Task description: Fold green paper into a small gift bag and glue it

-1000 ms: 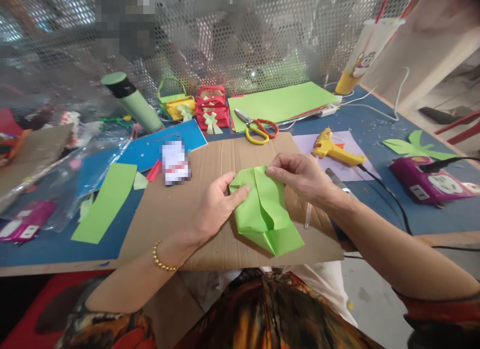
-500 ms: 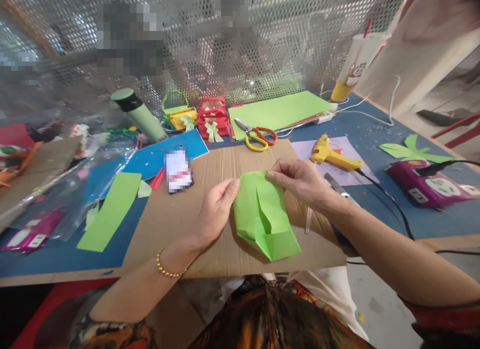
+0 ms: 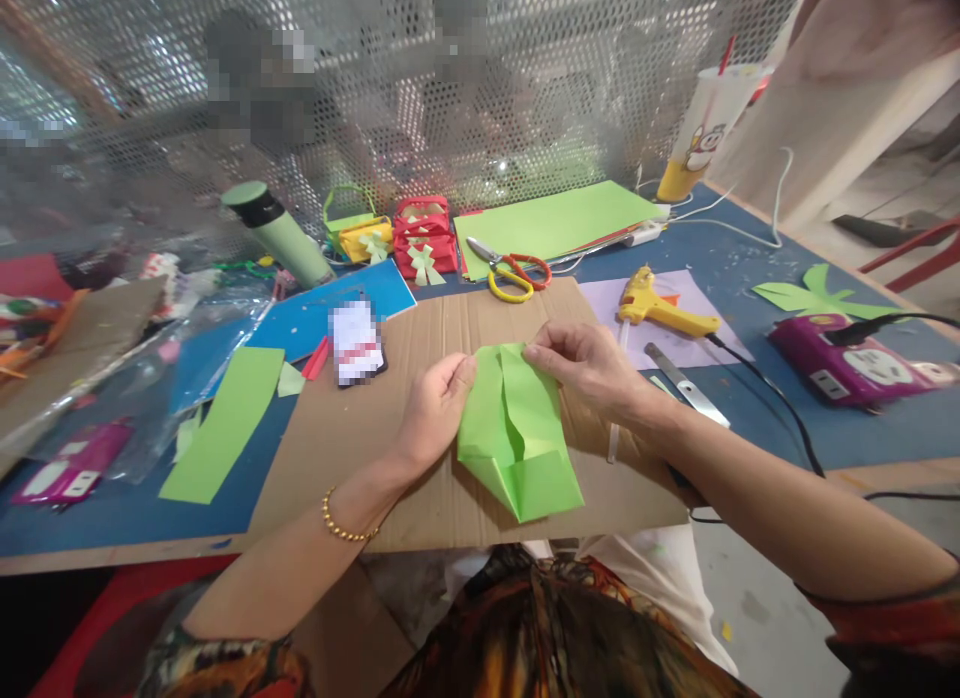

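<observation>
Your left hand [image 3: 433, 410] and right hand [image 3: 581, 363] each pinch the top edge of one folded green paper [image 3: 517, 433] on the cardboard sheet [image 3: 360, 448]; two flaps meet centrally, bottom folded up.

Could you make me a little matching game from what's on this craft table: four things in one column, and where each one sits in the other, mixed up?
Things:
1. folded green paper
2. scissors
3. yellow glue gun
4. drink cup

Places:
A. on the lilac sheet, right of the cardboard
B. at the table's far right corner, by the mesh wall
C. between the left hand and right hand, on the cardboard
D. at the cardboard's far edge, partly on the stack of green sheets

Pairs: 1-C, 2-D, 3-A, 4-B
</observation>
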`<state>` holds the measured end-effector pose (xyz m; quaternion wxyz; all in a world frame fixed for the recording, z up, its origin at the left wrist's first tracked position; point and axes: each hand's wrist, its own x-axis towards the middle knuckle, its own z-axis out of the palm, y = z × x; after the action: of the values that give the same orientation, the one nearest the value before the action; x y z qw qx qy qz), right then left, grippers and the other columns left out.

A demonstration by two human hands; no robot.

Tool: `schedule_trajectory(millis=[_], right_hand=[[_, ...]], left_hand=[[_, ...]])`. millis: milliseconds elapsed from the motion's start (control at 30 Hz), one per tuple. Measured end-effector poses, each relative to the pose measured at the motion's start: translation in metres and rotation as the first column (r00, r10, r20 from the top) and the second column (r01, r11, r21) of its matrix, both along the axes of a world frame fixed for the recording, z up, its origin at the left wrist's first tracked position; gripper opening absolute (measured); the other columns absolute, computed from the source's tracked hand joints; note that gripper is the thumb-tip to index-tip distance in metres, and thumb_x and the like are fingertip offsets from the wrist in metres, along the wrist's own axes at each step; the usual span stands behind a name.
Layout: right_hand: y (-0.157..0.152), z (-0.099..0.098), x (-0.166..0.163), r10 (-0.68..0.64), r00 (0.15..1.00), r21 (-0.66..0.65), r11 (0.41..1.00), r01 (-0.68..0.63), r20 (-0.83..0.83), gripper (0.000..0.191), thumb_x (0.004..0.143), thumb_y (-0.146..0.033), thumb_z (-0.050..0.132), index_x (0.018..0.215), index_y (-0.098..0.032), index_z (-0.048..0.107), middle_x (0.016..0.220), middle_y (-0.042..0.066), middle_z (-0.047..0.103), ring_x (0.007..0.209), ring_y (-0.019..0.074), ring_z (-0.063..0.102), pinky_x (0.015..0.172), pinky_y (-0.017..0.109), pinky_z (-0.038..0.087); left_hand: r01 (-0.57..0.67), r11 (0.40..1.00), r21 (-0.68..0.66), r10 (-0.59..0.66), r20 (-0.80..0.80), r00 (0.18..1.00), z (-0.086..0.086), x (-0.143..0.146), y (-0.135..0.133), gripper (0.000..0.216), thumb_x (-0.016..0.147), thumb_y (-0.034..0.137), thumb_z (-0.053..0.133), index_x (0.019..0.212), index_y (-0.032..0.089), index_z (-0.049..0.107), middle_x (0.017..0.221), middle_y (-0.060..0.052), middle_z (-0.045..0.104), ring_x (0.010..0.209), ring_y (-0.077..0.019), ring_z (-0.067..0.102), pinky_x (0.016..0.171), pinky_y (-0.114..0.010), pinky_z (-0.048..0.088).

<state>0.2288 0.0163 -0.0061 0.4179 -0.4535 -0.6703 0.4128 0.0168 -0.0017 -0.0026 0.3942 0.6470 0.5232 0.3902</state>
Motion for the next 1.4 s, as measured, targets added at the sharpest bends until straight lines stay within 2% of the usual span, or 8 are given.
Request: schedule_trajectory(millis=[200, 400, 600, 767, 900, 1133, 1267, 1400], right_hand=[[0.004, -0.006, -0.005, -0.022, 1.0, 0.002, 1.0, 0.022, 0.011, 0.043, 0.083, -0.059, 0.061, 0.063, -0.021, 0.053, 0.055, -0.004, 0.047, 0.053, 0.0095, 0.041, 0.052, 0.027, 0.031], [0.001, -0.007, -0.005, 0.106, 0.988, -0.118, 0.989, -0.093, 0.115, 0.023, 0.088, -0.039, 0.056, 0.091, -0.018, 0.067, 0.06, -0.003, 0.06, 0.054, 0.0138, 0.058, 0.055, 0.027, 0.04], [0.0, -0.008, -0.006, 0.043, 0.909, 0.098, 0.991, -0.091, 0.415, 0.026, 0.091, -0.038, 0.059, 0.101, -0.018, 0.072, 0.08, 0.004, 0.072, 0.069, 0.0153, 0.059, 0.066, 0.029, 0.04], [0.009, -0.005, -0.019, 0.051, 0.868, 0.093, 0.99, -0.11, 0.495, 0.024, 0.091, -0.035, 0.06, 0.101, -0.018, 0.073, 0.079, 0.005, 0.069, 0.068, 0.0147, 0.055, 0.065, 0.028, 0.037], [0.018, -0.003, -0.025, 0.131, 0.896, 0.038, 0.986, -0.161, 0.424, 0.021, 0.083, -0.028, 0.065, 0.1, -0.018, 0.073, 0.072, 0.0, 0.063, 0.063, 0.0125, 0.05, 0.061, 0.027, 0.035], [0.019, -0.011, -0.021, 0.109, 0.966, -0.023, 0.994, -0.106, 0.235, 0.03, 0.081, -0.033, 0.065, 0.105, -0.017, 0.074, 0.069, -0.002, 0.059, 0.062, 0.0121, 0.048, 0.058, 0.027, 0.035], [0.015, -0.013, -0.019, 0.083, 0.98, 0.0, 0.996, -0.085, 0.181, 0.033, 0.084, -0.033, 0.064, 0.111, -0.016, 0.074, 0.075, -0.001, 0.063, 0.065, 0.0122, 0.05, 0.06, 0.027, 0.037], [0.012, -0.012, -0.019, 0.112, 0.982, 0.036, 0.992, -0.118, 0.153, 0.032, 0.086, -0.033, 0.065, 0.112, -0.017, 0.074, 0.069, -0.004, 0.054, 0.062, 0.0111, 0.045, 0.059, 0.027, 0.034]], left_hand=[[0.006, 0.997, -0.082, 0.005, 0.13, 0.992, -0.002, -0.001, 0.012, 0.029, 0.089, 0.046, 0.065, 0.087, 0.017, 0.067, 0.077, -0.001, 0.066, 0.07, -0.0141, 0.057, 0.063, -0.024, 0.045], [0.08, 0.99, 0.116, -0.053, -0.218, 0.974, 0.007, -0.009, 0.027, 0.02, 0.088, 0.031, 0.058, 0.074, 0.018, 0.064, 0.07, 0.0, 0.064, 0.069, -0.0153, 0.055, 0.064, -0.027, 0.039], [0.224, 0.974, 0.038, -0.199, -0.332, 0.922, 0.005, -0.013, 0.039, 0.019, 0.087, 0.026, 0.059, 0.071, 0.019, 0.067, 0.071, -0.001, 0.068, 0.068, -0.0156, 0.057, 0.064, -0.028, 0.038], [0.217, 0.976, 0.014, -0.207, -0.249, 0.946, 0.0, -0.012, 0.038, 0.014, 0.088, 0.027, 0.062, 0.08, 0.019, 0.07, 0.074, -0.002, 0.068, 0.069, -0.0156, 0.057, 0.062, -0.028, 0.038], [0.157, 0.987, -0.025, -0.159, -0.107, 0.982, 0.002, -0.016, 0.035, 0.015, 0.092, 0.032, 0.061, 0.096, 0.019, 0.068, 0.079, -0.002, 0.067, 0.07, -0.0156, 0.058, 0.06, -0.026, 0.04], [0.185, 0.98, -0.07, -0.196, -0.222, 0.955, 0.014, -0.031, 0.031, 0.027, 0.092, 0.035, 0.064, 0.113, 0.018, 0.066, 0.079, -0.002, 0.069, 0.071, -0.0158, 0.06, 0.061, -0.026, 0.042], [0.189, 0.972, -0.143, -0.214, -0.193, 0.958, 0.014, -0.031, 0.032, 0.02, 0.082, 0.035, 0.072, 0.09, 0.017, 0.07, 0.08, -0.004, 0.071, 0.07, -0.0153, 0.061, 0.058, -0.025, 0.044], [0.166, 0.952, -0.256, -0.193, -0.087, 0.977, 0.018, -0.029, 0.031, 0.022, 0.076, 0.038, 0.079, 0.076, 0.018, 0.07, 0.058, 0.002, 0.061, 0.046, -0.0085, 0.048, 0.043, -0.021, 0.031]])
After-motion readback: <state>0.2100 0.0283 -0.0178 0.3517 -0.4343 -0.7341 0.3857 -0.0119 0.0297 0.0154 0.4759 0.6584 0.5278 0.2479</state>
